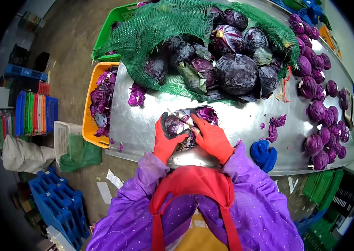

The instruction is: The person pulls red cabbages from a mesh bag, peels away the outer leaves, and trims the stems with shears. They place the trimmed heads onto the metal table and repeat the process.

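Both my hands wear red gloves with dark fingers. My left hand [168, 140] is curled around a red cabbage [173, 126] near the front edge of the steel table. In my right hand [211, 137] is a knife [179, 117], its narrow blade pointing up and left across the cabbage. Peeled purple leaves [207, 115] lie just beyond my right fingers. Part of the cabbage and the knife's handle are hidden by my hands.
A green mesh sack [152, 42] spills dark whole cabbages [235, 74] at the back. Peeled cabbages [317, 111] line the right side. A yellow crate [88, 125] of leaves stands left of the table. A blue cloth [263, 155] and leaf scraps [273, 131] lie right of my hands.
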The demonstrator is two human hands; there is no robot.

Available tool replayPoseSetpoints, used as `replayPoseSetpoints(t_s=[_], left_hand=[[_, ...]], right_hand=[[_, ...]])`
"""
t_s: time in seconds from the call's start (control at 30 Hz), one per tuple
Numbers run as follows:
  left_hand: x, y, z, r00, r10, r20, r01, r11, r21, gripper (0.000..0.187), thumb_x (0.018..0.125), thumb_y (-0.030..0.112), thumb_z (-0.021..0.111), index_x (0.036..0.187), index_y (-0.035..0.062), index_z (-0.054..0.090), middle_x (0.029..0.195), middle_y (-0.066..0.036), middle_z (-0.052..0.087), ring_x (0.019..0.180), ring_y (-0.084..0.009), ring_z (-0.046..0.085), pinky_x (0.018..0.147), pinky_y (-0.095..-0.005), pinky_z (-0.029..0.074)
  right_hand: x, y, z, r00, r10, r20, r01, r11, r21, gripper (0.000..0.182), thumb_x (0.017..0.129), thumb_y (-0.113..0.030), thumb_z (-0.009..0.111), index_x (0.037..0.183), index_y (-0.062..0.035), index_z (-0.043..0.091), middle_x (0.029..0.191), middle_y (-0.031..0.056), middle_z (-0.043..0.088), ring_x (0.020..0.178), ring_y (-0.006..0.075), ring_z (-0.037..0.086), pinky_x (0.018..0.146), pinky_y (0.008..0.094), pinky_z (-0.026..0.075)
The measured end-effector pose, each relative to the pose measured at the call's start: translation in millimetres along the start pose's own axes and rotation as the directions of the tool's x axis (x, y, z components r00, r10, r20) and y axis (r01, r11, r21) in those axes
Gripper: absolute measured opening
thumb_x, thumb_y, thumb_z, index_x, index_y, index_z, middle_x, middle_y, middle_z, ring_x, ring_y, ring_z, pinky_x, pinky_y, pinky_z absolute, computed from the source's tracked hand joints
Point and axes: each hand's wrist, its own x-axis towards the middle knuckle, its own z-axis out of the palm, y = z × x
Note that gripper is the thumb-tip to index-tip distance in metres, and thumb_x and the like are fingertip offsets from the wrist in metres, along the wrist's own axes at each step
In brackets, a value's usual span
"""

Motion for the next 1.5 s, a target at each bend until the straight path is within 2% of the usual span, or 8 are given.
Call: replayPoseSetpoints(t_s=[0.37,0.63,0.77,0.87,1.17,1.27,1.37,1.5], left_hand=[[14.4,-2.9,-2.5,0.996,-0.090,0.021,0.090,0.995,-0.047,0.098,0.067,0.007,0.088,0.146,0.0043,0.031,0.138,-0.014,0.043,0.123,-0.0223,0.049,0.102,-0.0346,0.046],[29.1,-16.7,-6.6,0.997,-0.052,-0.048,0.062,0.965,0.253,0.097,0.066,0.024,0.090,0.144,0.0018,0.037,0.138,-0.016,0.043,0.125,-0.0274,0.048,0.104,-0.0365,0.044],[26.6,-5.3,-3.2,0.994,-0.102,-0.047,0.109,0.976,0.187,0.099,0.066,0.029,0.090,0.144,0.0011,0.036,0.138,-0.017,0.042,0.126,-0.0281,0.048,0.104,-0.0371,0.043],[27.4,-9.5,-4.1,0.995,-0.077,-0.058,0.089,0.969,0.230,0.100,0.066,0.031,0.090,0.144,0.0009,0.035,0.138,-0.017,0.042,0.126,-0.0285,0.047,0.105,-0.0375,0.043],[20.8,-9.0,-1.0,0.997,-0.003,-0.077,0.029,0.940,0.340,0.099,0.065,0.032,0.090,0.143,0.0029,0.037,0.138,-0.016,0.042,0.126,-0.0288,0.047,0.105,-0.0385,0.042],[13.7,-5.0,2.1,0.997,0.064,-0.053,-0.038,0.921,0.388,0.098,0.065,0.030,0.090,0.143,0.0027,0.037,0.138,-0.016,0.042,0.126,-0.0286,0.047,0.105,-0.0383,0.042],[15.7,-11.3,6.0,0.993,0.091,-0.076,-0.058,0.933,0.356,0.098,0.065,0.027,0.090,0.143,0.0013,0.037,0.136,-0.016,0.043,0.124,-0.0290,0.048,0.106,-0.0380,0.042],[-6.6,-12.8,8.0,0.975,0.221,-0.036,-0.199,0.928,0.314,0.098,0.062,0.019,0.091,0.142,0.0014,0.038,0.137,-0.014,0.041,0.126,-0.0276,0.044,0.107,-0.0395,0.039]], right_hand=[[12.0,8.9,3.1,0.991,-0.072,-0.108,0.072,0.997,-0.005,0.047,0.095,-0.029,0.055,0.137,-0.0090,0.049,0.114,0.0181,0.065,0.091,0.0366,0.066,0.076,0.0452,0.052],[28.2,10.9,4.3,0.966,-0.127,-0.224,0.122,0.992,-0.038,0.036,0.096,-0.028,0.055,0.127,-0.0088,0.056,0.093,0.0162,0.069,0.082,0.0362,0.066,0.069,0.0456,0.052],[29.2,10.6,2.1,0.989,-0.052,-0.140,0.048,0.998,-0.026,0.038,0.097,-0.031,0.053,0.130,-0.0123,0.057,0.110,0.0166,0.068,0.098,0.0370,0.064,0.084,0.0448,0.051],[32.0,19.0,8.6,0.955,-0.173,-0.241,0.155,0.984,-0.091,0.035,0.096,-0.031,0.054,0.125,-0.0119,0.058,0.092,0.0155,0.069,0.085,0.0367,0.065,0.074,0.0461,0.051],[21.0,22.0,11.1,0.951,-0.202,-0.234,0.183,0.978,-0.099,0.040,0.097,-0.034,0.051,0.130,-0.0118,0.054,0.101,0.0163,0.068,0.089,0.0377,0.065,0.074,0.0470,0.052],[9.6,13.1,2.8,0.988,-0.050,-0.145,0.049,0.999,-0.006,0.041,0.098,-0.035,0.052,0.134,-0.0148,0.054,0.120,0.0165,0.064,0.101,0.0379,0.064,0.086,0.0447,0.051],[17.0,23.3,11.8,0.973,-0.103,-0.206,0.094,0.994,-0.054,0.040,0.097,-0.034,0.051,0.131,-0.0128,0.054,0.103,0.0162,0.069,0.091,0.0388,0.065,0.076,0.0478,0.052],[72.1,48.1,20.7,0.990,0.036,-0.133,-0.049,0.994,-0.099,0.028,0.096,-0.035,0.050,0.103,-0.0094,0.058,0.089,0.0201,0.067,0.086,0.0423,0.063,0.077,0.0522,0.049]])
